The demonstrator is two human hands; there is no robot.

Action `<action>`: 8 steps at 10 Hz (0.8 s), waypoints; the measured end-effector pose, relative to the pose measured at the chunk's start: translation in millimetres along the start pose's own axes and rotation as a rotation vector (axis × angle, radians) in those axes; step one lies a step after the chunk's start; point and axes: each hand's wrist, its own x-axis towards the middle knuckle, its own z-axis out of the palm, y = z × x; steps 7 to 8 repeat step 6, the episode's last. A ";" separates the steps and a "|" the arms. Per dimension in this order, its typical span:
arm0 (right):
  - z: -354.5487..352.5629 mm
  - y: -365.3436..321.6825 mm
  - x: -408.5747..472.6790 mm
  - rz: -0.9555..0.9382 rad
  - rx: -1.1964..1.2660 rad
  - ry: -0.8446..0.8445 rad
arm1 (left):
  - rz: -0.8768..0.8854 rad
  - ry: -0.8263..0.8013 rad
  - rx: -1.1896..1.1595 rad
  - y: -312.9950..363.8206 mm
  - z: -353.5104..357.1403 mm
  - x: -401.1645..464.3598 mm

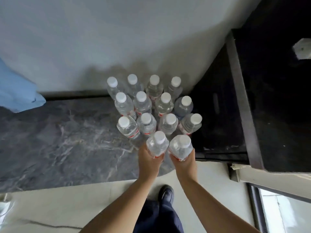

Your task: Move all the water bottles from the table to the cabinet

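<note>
Several clear water bottles [144,105] with white caps and red labels stand in tight rows on a dark marbled top [67,135], close to the grey wall. My left hand [149,159] grips one upright bottle [157,145] by its body at the front of the group. Beside it, my right hand [184,163] grips another upright bottle [180,146]. Both held bottles sit just in front of the nearest row; whether they touch the surface is hidden.
A black cabinet or box [269,106] rises directly right of the bottles. A light blue object [16,91] lies at the far left of the top. Below its front edge are pale floor tiles [84,207] and my dark shoe [166,194].
</note>
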 end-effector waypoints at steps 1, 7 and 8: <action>18.3 13.3 27.5 -0.001 0.026 0.049 | 0.016 0.064 -0.076 -17.7 14.3 16.9; 8.0 14.0 38.4 0.018 0.031 -0.121 | -0.003 -0.148 -0.008 -43.5 8.2 25.1; 8.0 14.0 38.4 0.018 0.031 -0.121 | -0.003 -0.148 -0.008 -43.5 8.2 25.1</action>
